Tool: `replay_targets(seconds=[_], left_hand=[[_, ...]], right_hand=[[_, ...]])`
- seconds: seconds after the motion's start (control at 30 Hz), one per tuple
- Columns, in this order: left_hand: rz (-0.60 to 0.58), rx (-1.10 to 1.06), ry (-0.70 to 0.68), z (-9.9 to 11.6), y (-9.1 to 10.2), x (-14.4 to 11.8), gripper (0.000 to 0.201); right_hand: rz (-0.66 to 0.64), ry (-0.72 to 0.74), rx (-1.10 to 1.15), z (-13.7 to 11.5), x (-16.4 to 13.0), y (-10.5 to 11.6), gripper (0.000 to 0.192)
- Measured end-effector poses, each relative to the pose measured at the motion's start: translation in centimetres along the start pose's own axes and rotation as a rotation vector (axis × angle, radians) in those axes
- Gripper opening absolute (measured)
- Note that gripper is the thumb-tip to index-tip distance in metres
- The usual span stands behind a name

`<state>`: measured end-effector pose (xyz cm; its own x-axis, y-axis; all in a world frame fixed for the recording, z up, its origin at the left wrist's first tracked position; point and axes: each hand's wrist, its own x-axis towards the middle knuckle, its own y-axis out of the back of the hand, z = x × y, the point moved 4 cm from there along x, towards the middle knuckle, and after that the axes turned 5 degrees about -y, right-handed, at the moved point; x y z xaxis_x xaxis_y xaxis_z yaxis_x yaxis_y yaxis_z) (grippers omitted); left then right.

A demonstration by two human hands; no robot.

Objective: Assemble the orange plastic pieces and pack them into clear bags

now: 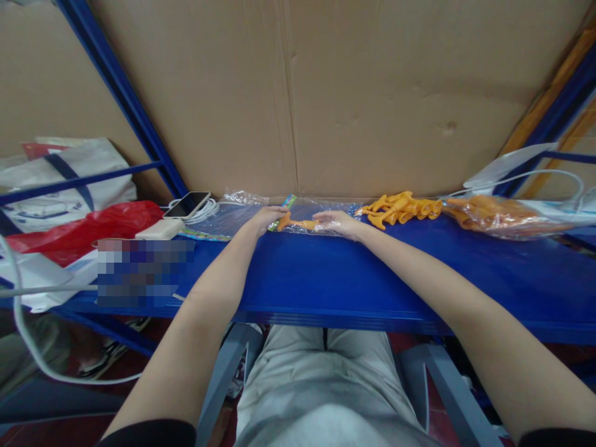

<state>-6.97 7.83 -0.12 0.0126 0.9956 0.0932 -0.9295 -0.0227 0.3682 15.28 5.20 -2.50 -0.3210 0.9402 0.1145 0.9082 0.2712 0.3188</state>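
Hands meet at far edge of blue shelf (pixel 326 279). Left hand (pixel 266 218) pinches one end of orange plastic piece (pixel 298 223); right hand (pixel 336 222) grips clear bag (pixel 321 214) around other end. Loose orange pieces (pixel 400 208) just right, bagged orange pieces (pixel 498 214) beyond. Phone (pixel 187 204) toward left end.

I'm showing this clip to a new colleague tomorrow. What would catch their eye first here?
Probably the orange plastic piece held between the left hand and right hand over clear bags at the back of the blue shelf. Just right of it lies a pile of orange pieces, then a bagful of them. A red bag sits far left.
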Motion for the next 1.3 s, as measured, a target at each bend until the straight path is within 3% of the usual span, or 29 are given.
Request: replay_targets(seconds=[0.2,0.4,0.53,0.73,0.83,0.97,1.07,1.2,1.3], left_hand=[[-0.072,-0.022,0.0,0.2,-0.3,-0.4,0.035],[-0.057,0.089,-0.007,0.7,-0.7,-0.8,0.041],[0.016,0.361,-0.051,0.9,-0.7,-0.6,0.038],[0.086,0.883,-0.08,1.3,-0.5,-0.9,0.041],[0.123,1.059,-0.105,1.6,-0.4,-1.5,0.046],[0.148,1.129,-0.279,1.9,-0.8,-1.6,0.048],[0.122,1.098,-0.429,1.7,-1.6,-0.9,0.048],[-0.088,1.106,-0.346,0.2,-2.8,0.3,0.052],[-0.242,1.135,-0.301,-0.7,-3.4,0.7,0.056]], right_hand=[[-0.054,-0.03,0.039,-0.3,-0.4,-0.2,0.029],[-0.042,-0.038,0.014,-0.5,-0.2,-0.1,0.024],[0.052,-0.031,-0.028,-0.4,-0.1,0.5,0.016],[0.189,-0.178,-0.085,-0.7,-0.2,1.8,0.014],[0.26,-0.207,-0.33,-1.6,-0.6,3.4,0.021],[0.446,-0.158,-1.031,-3.6,-1.8,6.4,0.026],[0.479,-0.294,-1.295,-4.0,-2.7,8.5,0.031],[0.415,-0.461,-1.412,-3.2,-3.4,10.0,0.036],[0.397,-0.472,-1.442,-2.3,-3.4,10.0,0.039]])
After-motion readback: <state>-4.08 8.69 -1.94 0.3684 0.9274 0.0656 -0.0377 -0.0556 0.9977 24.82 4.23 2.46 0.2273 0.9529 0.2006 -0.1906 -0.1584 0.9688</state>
